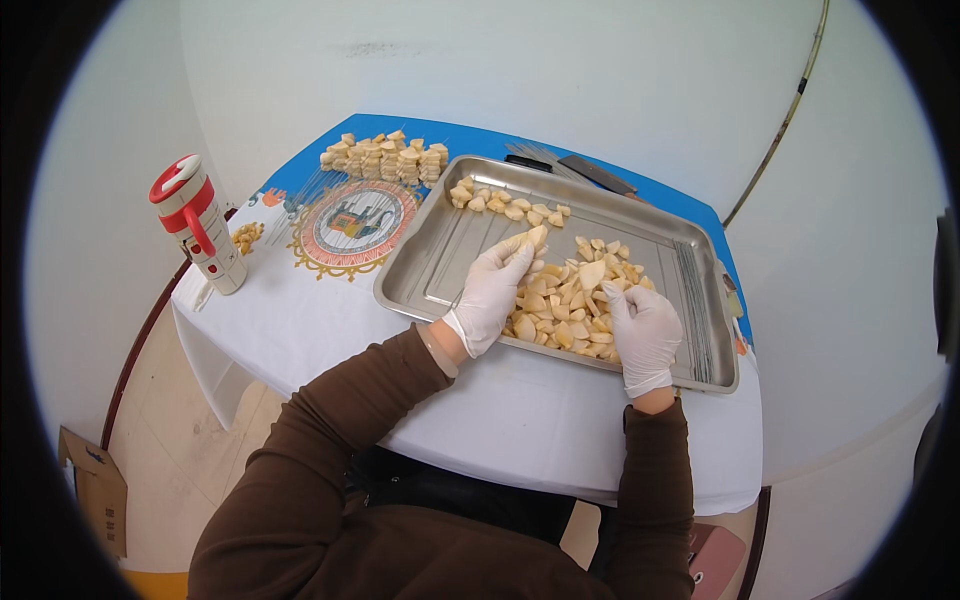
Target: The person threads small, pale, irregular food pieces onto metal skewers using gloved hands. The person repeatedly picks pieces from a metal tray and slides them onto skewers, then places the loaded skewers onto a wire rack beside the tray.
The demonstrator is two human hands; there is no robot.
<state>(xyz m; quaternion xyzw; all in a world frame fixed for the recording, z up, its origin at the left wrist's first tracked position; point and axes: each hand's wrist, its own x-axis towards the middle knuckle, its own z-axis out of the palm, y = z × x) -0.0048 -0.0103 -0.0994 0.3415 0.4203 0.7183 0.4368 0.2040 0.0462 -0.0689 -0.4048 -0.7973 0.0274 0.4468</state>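
Both my hands wear thin white gloves and are over a shallow metal tray (390, 289). My left hand (496, 289) holds pale food pieces (535, 237) between thumb and fingers; whether a skewer runs through them I cannot tell. In my right hand (646, 330) a flat pale slice (592, 274) is pinched at the fingertips. Beneath both hands lies a heap of cut pale pieces (564, 319). Short rows of pieces (510, 204) sit along the tray's far left side. Thin metal skewers (694, 311) lie bundled at its right end.
Loaded skewers (386, 159) are stacked at the table's back left. A red and white travel mug (199, 225) stands at the left beside small scraps (246, 237). Behind the tray lie a knife (598, 175), a black object (529, 163) and more skewers. A cardboard box (96, 487) is on the floor.
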